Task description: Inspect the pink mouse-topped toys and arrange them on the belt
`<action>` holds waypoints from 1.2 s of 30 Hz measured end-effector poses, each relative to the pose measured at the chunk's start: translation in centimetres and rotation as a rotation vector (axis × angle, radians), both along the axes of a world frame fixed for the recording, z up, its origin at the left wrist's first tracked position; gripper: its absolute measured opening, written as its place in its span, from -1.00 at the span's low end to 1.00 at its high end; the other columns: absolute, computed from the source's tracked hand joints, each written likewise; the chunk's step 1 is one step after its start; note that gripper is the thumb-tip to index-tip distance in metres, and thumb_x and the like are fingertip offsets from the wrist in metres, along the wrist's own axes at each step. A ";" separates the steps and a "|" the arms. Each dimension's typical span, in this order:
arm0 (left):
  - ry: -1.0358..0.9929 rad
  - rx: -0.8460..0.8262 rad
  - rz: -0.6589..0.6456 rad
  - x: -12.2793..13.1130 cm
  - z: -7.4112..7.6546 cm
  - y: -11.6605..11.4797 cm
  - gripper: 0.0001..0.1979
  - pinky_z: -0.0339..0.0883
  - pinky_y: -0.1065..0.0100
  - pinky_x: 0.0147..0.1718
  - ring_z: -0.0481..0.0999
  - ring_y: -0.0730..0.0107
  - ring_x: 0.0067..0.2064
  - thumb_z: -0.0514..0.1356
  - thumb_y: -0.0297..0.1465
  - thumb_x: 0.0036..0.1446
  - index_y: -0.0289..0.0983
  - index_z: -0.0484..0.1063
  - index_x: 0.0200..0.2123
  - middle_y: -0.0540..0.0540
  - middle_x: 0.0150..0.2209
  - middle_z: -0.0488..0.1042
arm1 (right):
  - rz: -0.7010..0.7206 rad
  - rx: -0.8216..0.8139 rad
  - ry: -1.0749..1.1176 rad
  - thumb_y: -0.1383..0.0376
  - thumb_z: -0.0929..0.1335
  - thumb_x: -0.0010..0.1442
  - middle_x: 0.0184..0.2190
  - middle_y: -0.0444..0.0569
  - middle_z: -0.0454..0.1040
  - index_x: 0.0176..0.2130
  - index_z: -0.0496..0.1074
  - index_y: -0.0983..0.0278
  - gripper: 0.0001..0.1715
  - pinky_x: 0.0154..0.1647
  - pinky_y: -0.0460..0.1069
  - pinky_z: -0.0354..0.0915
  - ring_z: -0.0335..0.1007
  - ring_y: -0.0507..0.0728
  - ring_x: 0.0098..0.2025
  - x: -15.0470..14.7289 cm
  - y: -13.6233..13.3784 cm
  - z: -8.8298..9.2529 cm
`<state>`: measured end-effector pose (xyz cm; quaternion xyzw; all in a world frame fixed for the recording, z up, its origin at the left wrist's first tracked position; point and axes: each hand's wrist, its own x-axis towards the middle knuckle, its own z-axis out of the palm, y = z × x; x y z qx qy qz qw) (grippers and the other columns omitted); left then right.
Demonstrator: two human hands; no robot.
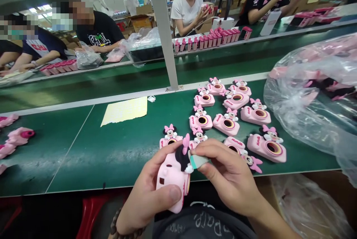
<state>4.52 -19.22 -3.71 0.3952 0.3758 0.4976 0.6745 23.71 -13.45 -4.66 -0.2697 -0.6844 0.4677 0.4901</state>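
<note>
My left hand (152,190) is wrapped round a pink camera cover (169,174) with a cartoon mouse figure on its top edge. The cover is tilted, with its side openings facing me. Between thumb and fingers, my right hand (228,175) pinches a small whitish block with a teal edge (198,161), which looks like an eraser. The block is at the mouse figure's face and seems to touch it. Just beyond my hands sit similar pink covers, one of them (170,140) partly hidden by my left hand.
Several pink covers (228,123) stand on the green bench (119,149) ahead and right. A clear plastic bag (295,101) of parts lies at the right. Yellow paper (125,110) rests left of centre. A white post (163,31) rises ahead; people work across the line.
</note>
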 end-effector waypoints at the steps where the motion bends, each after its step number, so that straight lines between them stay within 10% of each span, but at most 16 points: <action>1: -0.002 -0.004 -0.005 0.2 0.1 -0.1 -0.28 0.23 0.47 -0.39 0.38 0.46 -0.36 0.38 -0.19 0.07 -0.08 0.25 0.27 -0.09 -0.26 0.49 | -0.015 -0.001 0.001 0.41 0.36 0.33 -0.15 -0.11 0.50 0.02 0.47 0.09 -0.69 -0.08 -0.07 0.37 0.43 0.05 -0.09 0.2 0.0 -0.1; 36: 0.163 -0.076 0.073 2.1 0.3 0.9 -0.41 0.27 0.45 -0.33 0.40 0.46 -0.32 0.39 -0.23 0.05 -0.10 0.39 0.16 -0.11 -0.10 0.51 | -0.081 -0.110 0.139 0.40 0.39 0.30 -0.18 -0.09 0.49 -0.02 0.49 0.11 -0.72 -0.07 0.00 0.40 0.43 0.09 -0.11 1.2 0.0 -2.3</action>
